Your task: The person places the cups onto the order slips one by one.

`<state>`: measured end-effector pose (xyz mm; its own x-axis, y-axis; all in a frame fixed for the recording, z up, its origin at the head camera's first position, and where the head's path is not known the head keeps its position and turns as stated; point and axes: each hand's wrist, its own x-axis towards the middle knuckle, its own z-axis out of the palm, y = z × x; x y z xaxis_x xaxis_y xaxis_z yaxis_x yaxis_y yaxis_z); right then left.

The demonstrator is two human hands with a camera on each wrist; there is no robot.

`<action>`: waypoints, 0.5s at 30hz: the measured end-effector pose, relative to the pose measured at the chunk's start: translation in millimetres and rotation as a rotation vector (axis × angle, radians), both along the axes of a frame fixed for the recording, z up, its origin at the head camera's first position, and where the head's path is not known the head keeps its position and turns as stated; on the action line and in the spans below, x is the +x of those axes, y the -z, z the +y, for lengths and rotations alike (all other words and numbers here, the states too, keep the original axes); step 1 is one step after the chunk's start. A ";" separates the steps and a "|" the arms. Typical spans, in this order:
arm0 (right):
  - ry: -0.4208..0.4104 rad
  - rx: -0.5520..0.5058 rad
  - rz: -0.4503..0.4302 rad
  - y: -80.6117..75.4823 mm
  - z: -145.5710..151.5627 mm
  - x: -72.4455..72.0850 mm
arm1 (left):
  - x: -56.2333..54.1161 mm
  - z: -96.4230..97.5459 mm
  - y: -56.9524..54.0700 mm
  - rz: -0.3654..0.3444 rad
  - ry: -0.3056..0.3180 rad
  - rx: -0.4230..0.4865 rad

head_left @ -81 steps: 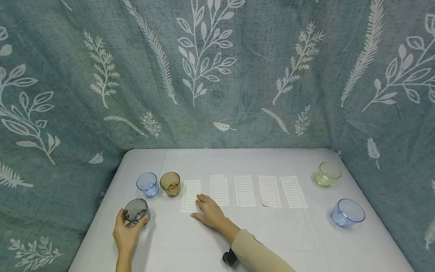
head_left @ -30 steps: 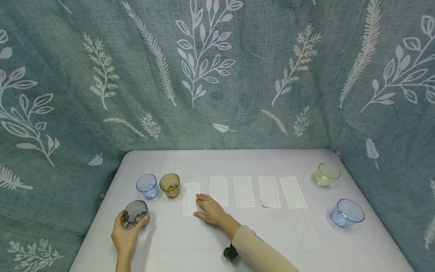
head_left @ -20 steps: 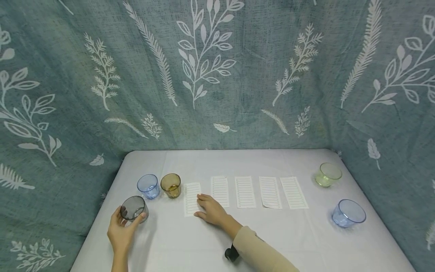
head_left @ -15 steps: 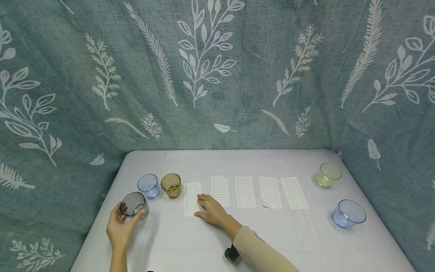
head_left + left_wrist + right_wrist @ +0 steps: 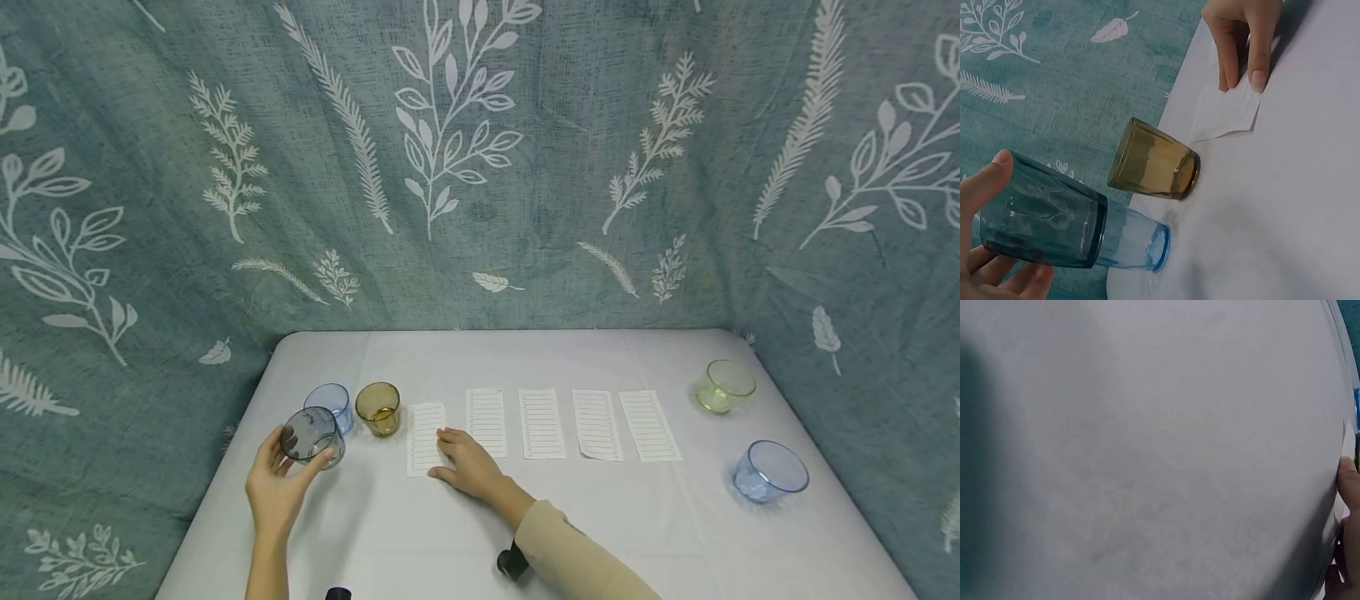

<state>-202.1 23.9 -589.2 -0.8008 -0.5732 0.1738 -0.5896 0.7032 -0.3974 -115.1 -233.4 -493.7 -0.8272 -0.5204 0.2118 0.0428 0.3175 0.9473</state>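
My left hand [image 5: 273,492] grips a smoky grey glass tumbler [image 5: 313,437], thumb on one side and fingers on the other. In the head view this tumbler partly covers a blue tumbler [image 5: 330,402]; the left wrist view shows it raised off the table. An amber tumbler [image 5: 378,408] stands just right of the blue one. My right hand [image 5: 471,465] rests its fingertips and thumb on the right edge of the leftmost lined paper slip [image 5: 424,429]. In the left wrist view that slip [image 5: 1225,115] has a slightly lifted edge.
More lined slips [image 5: 542,425] lie in a row to the right. A green tumbler [image 5: 723,387] and another blue tumbler [image 5: 768,472] stand on the table's right side. A patterned curtain [image 5: 480,167] hangs behind the white-covered table [image 5: 600,521].
My left hand has lifted the grey tumbler and moved it up and slightly right, towards the blue one. Earlier, the leftmost slip shifted slightly towards me under my right hand, which has since stayed there.
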 end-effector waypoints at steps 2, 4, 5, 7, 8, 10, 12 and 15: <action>0.007 0.000 0.002 0.3 -0.2 0.8 | -1.0 3.3 0.1 0.006 0.015 -0.001; 0.012 -0.004 0.002 0.2 -0.2 1.9 | -2.1 6.4 0.5 0.006 0.031 0.000; 0.015 -0.006 -0.004 -0.5 -0.1 2.6 | -2.5 8.0 0.5 0.004 0.041 -0.004; 0.022 -0.008 -0.011 -2.2 0.0 4.0 | -2.9 12.5 -4.0 -0.023 0.063 -0.026; 0.026 -0.009 -0.017 -3.0 0.0 4.5 | -3.5 14.2 -4.5 -0.022 0.075 -0.021; 0.032 -0.008 -0.026 -4.7 0.1 5.3 | -4.9 17.6 -5.5 -0.031 0.097 -0.014; 0.035 -0.012 -0.034 -5.9 0.1 5.9 | -6.7 20.6 -6.3 -0.030 0.120 -0.006; 0.034 -0.024 -0.035 -6.9 -0.1 6.3 | -9.1 25.0 -7.3 -0.036 0.142 0.001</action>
